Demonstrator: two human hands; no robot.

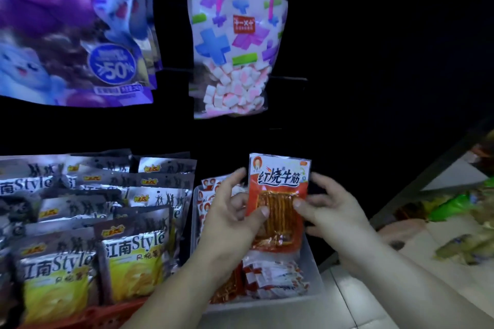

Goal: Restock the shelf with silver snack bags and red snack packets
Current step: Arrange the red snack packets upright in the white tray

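While it stands upright, left hand (230, 219) and right hand (331, 211) pinch the red snack packet (278, 184).

Both forearms reach in from the near edge. The left hand (230, 214) and right hand (331, 211) pinch one packet (279, 187) between them — thumbs in front, fingers (319, 178) curled behind.

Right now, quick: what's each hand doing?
Left hand: grips the red snack packet by its left edge, thumb in front.
Right hand: grips the same packet by its right edge.
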